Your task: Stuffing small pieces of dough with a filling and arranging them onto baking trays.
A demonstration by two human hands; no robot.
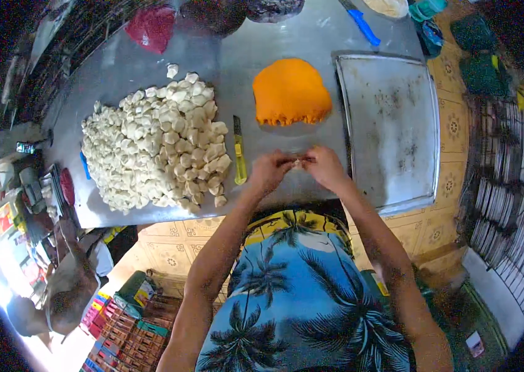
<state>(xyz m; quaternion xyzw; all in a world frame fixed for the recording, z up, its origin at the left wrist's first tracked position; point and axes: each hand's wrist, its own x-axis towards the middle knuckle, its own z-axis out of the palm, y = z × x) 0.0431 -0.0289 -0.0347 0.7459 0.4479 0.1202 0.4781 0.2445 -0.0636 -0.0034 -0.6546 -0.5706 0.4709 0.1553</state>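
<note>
My left hand (268,172) and my right hand (326,167) meet over the near edge of a metal table. Between their closed fingertips is a small pale dough piece (298,163), mostly covered by the fingers. Just beyond them lies a smooth orange slab (292,90), crumbly along its near edge; it looks like a soft filling or paste. Left of my left hand, a big heap of pale dough pieces (156,142) covers much of the table. A yellow utility knife (239,162) lies between the heap and the slab, its blade pointing away.
A flat, stained metal tray (392,133) rests at the table's right side. Beyond it lies a blue-handled tool (364,27). A dark red plastic bag (151,28) sits at the far left. Another person (66,291) is at the left, beyond the table. Stacked metal racks (510,186) stand right.
</note>
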